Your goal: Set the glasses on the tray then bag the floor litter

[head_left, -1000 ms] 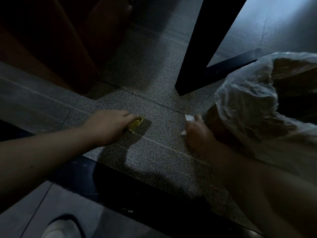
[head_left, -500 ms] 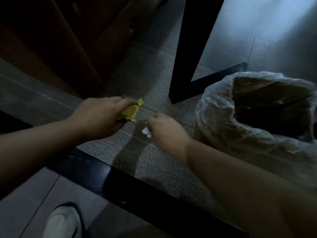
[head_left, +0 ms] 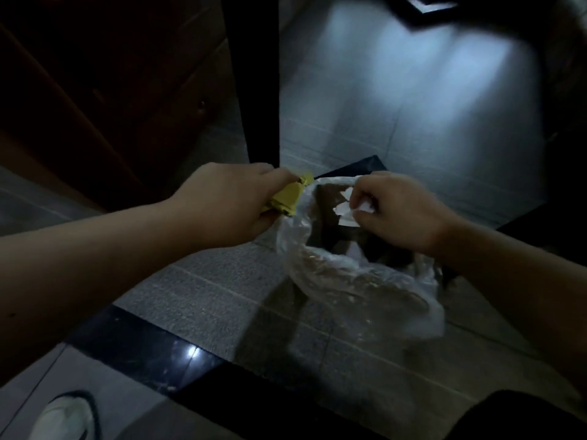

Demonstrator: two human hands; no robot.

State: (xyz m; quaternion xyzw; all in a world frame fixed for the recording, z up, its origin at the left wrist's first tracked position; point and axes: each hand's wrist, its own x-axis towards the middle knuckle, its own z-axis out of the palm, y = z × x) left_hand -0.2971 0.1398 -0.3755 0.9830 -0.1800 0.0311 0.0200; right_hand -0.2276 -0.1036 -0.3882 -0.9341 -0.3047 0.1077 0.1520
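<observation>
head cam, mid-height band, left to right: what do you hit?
left hand → yellow wrapper → bag rim → white scrap → right hand

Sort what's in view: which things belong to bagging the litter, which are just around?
Job: yellow wrapper in left hand; white paper scrap in right hand; clear plastic bag.
Around: wooden cabinet, black post, white shoe.

Grey tiled floor [head_left: 222,290] with a glossy black strip [head_left: 136,347] crossing it; a clear plastic bag [head_left: 365,281] and a white shoe [head_left: 60,417] rest on it.
</observation>
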